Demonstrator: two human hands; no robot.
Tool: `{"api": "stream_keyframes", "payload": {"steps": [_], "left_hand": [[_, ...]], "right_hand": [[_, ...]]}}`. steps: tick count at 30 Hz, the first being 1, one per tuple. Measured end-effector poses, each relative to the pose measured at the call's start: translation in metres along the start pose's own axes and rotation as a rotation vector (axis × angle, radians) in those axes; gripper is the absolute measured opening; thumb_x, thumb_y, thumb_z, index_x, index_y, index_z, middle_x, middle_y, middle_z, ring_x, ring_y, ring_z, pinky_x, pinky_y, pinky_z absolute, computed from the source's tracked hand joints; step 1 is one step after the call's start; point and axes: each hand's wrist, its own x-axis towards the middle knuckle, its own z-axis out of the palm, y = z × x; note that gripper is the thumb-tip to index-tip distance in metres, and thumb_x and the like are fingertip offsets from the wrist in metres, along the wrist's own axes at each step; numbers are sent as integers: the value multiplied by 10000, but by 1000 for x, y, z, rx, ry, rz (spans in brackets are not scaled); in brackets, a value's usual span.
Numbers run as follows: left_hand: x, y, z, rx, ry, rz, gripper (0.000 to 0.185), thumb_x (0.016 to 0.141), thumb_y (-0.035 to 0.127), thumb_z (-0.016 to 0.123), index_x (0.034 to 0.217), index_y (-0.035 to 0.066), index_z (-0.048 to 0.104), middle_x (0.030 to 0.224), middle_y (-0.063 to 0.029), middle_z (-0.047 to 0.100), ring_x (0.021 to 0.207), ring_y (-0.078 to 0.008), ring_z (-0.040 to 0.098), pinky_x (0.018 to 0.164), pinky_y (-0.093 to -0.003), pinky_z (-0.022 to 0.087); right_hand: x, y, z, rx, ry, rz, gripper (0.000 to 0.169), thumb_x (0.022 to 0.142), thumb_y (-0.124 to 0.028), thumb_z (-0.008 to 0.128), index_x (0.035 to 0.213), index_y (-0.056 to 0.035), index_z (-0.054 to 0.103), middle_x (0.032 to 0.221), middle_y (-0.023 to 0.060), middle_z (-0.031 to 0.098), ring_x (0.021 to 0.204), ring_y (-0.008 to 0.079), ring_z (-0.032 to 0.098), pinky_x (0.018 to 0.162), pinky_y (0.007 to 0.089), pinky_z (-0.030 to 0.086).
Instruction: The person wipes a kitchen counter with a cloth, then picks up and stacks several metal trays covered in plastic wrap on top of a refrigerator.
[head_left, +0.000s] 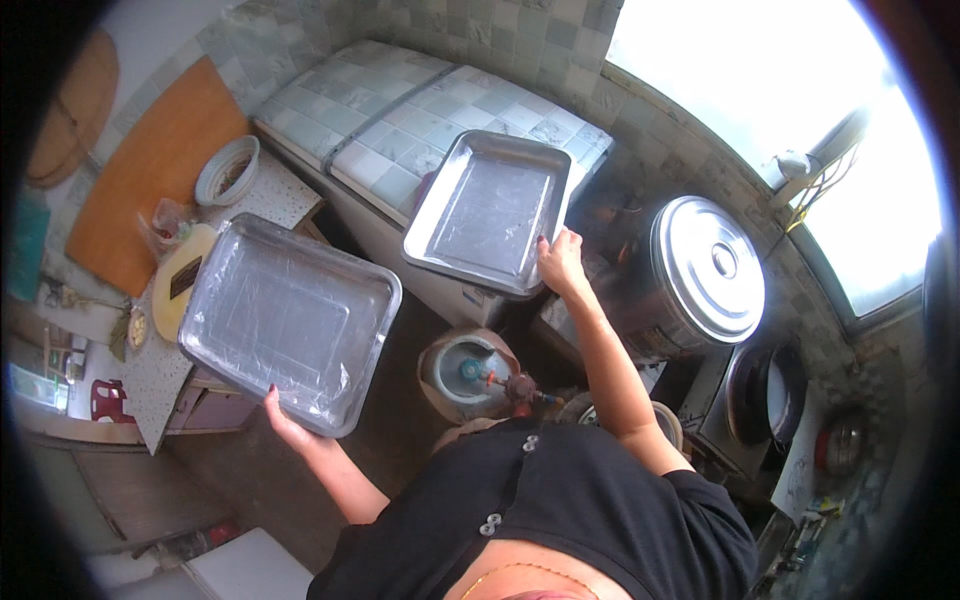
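Observation:
My left hand (291, 427) grips the near rim of a rectangular metal tray (277, 315), which I hold out over the floor and beside the counter. A second metal tray (491, 214) is in my right hand (562, 261), whose fingers close on its right edge. Both trays have raised walls and rounded corners. Something thin, clear and wrinkled, like plastic film or an oily coat, glints on their bottoms. The right tray hangs in front of the tile-patterned lid of a chest freezer (367, 112). My left thumb shows; the other left fingers are mostly hidden under the tray.
A gas cylinder (454, 375) with a valve stands on the floor before me. To the right is a large lidded metal pot (705, 262). The speckled counter (154, 375) at left bears a white basket (229, 171), a yellow board and a leaning brown board (161, 180).

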Motion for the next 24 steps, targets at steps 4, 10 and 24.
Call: {"api": "stream_keyframes", "payload": {"steps": [4, 10, 24], "left_hand": [[-3, 6, 8, -23, -84, -42, 652, 856, 374, 562, 1347, -33, 429, 1301, -173, 478, 1174, -314, 495, 939, -446, 439], [1, 8, 8, 3, -108, -66, 638, 865, 392, 530, 1341, -22, 440, 1273, -166, 512, 1137, -318, 532, 905, -455, 470], [-1, 14, 9, 2, -131, -78, 685, 855, 395, 573, 1371, -28, 417, 1319, -167, 470, 1195, -308, 482, 973, -438, 420]], "right_hand": [[-24, -25, -8, 74, -22, 89, 628, 942, -248, 571, 1380, 108, 295, 1293, 386, 409, 1180, 510, 475, 1022, 495, 407], [-39, -55, -21, 111, -70, 199, 541, 970, -269, 520, 1297, 115, 325, 1245, 400, 449, 1176, 500, 488, 991, 510, 419], [-41, -41, -4, 84, 183, 121, 417, 913, -265, 609, 1155, 56, 496, 1175, 320, 461, 1071, 479, 525, 939, 500, 443]]}}
